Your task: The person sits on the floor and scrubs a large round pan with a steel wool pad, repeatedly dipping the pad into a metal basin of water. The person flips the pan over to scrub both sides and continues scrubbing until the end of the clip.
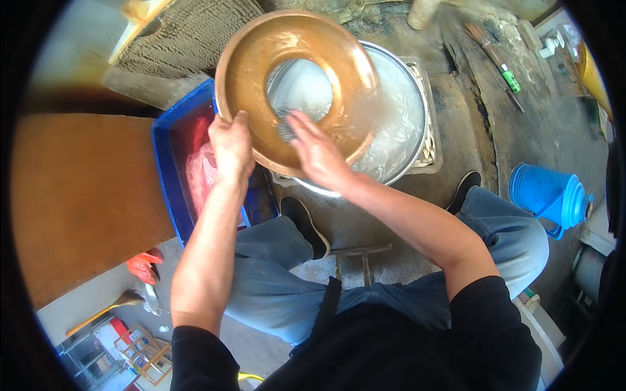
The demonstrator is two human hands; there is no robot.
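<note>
A wet, copper-coloured metal ring (244, 83) with a wide central hole is tilted above a large round metal basin (424, 112) of water. My left hand (232, 144) grips the ring's lower left rim, thumb on top. Against the inner edge of the hole, my right hand (318, 151) presses a grey scouring pad (286, 128), apparently of steel wool, under its fingers. Through the hole the pale water in the basin shows. Part of the ring's right side is blurred.
At the left stands a blue plastic crate (164, 166) holding a pink plastic bag (200, 168), beside a brown board (93, 195). A light plastic basket (433, 146) lies under the basin. A blue vacuum flask (547, 195) and a brush (494, 56) are at the right.
</note>
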